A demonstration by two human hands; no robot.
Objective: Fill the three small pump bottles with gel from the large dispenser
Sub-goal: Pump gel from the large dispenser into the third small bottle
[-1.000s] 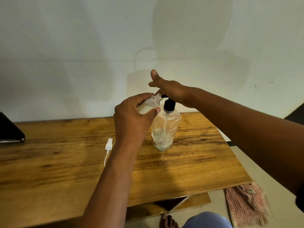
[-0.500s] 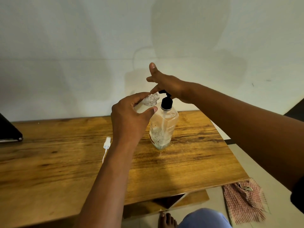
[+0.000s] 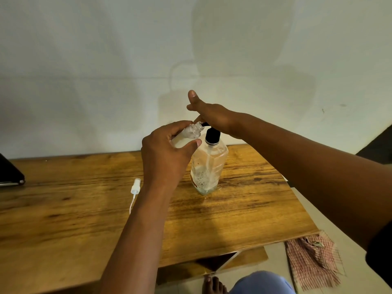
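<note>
With the left hand [image 3: 165,158] grasping the tilted small bottle [image 3: 188,133], its mouth at the nozzle of the large dispenser [image 3: 209,164], and the right hand [image 3: 214,117] pressing the pump open-fingered, gel may miss and spill onto the tabletop [image 3: 244,209] below the grip.

At the middle of the frame the left hand [image 3: 167,158] grips a small bottle [image 3: 188,134] tilted toward the black spout of the large dispenser [image 3: 209,166], while the right hand [image 3: 214,118] rests on its pump.
</note>
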